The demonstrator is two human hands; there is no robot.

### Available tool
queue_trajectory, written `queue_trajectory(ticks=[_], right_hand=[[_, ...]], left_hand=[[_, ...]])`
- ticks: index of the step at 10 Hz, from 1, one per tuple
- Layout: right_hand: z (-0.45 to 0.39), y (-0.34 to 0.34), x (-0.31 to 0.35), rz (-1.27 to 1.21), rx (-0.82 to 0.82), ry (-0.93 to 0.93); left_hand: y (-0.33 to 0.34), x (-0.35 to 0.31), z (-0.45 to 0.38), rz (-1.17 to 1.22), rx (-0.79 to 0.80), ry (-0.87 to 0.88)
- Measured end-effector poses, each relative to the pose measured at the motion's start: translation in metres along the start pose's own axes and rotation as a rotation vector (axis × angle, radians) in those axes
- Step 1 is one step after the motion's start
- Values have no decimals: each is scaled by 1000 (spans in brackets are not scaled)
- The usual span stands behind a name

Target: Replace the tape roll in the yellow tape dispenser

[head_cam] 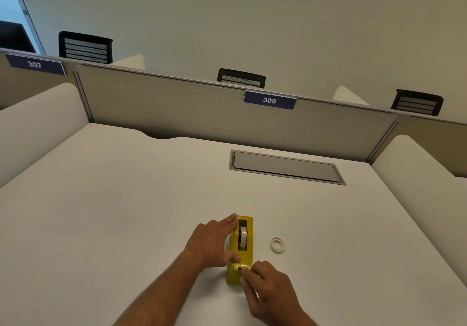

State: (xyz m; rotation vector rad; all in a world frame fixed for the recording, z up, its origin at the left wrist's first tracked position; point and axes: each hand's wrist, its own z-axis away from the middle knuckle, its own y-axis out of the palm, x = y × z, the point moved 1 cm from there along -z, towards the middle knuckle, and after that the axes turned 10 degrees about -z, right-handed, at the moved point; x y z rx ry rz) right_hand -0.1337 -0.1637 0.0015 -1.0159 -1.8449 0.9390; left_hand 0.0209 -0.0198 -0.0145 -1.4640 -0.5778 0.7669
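on the pale bench (126, 199), near its front edge, stands the yellow tape dispenser (240, 250), its long body running away from me, cutter end nearest. a tape roll (243, 236) sits upright in its slot, on a dark hub.

my left hand (212, 242) lies flat against the dispenser's left side, fingers stretched along the upper edge toward the far end, thumb pressed near the cutter end. that grip is spread wide, bracing the body rather than wrapped around it.

my right hand (267, 287) comes in from the near right, curled, with thumb and forefinger tips drawn together at the cutter. they pinch a small pale bit there, which looks like the tape end (244, 266); it is too small for me to be sure. the hand touches the dispenser only at that front end.

to the right of the dispenser, apart from both hands, a second tape roll (277, 244) lies flat on the bench, white and thin.

farther back, a grey hatch (285, 167) is set flush into the bench, and behind it a divider panel carries a blue tag reading 306 (269, 100).
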Motion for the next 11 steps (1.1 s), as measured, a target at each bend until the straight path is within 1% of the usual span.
queue_trajectory(ticks=[3,5,7,8,9,10,11], right_hand=[[-2,-4,6,88,-3,-72],[-1,-9,6,141,43,-85],[-3,-15,6,66,50,-49],[-9,-43,11,-53,-48,-27],[-27,-73,21,-176,-193,-9],[-60,-146,34,-322,-483,-57],[-71,-206,52,-503,-690,-133]], left_hand=[[-2,-3,3,-25,21,-1],[-4,-6,7,-35,13,14],[-5,-8,16,-1,-27,17],[-11,-5,16,0,-91,6],[-19,-2,15,-5,-130,-26],[-36,7,4,-51,-225,-61],[-55,6,-6,-106,-256,-82]])
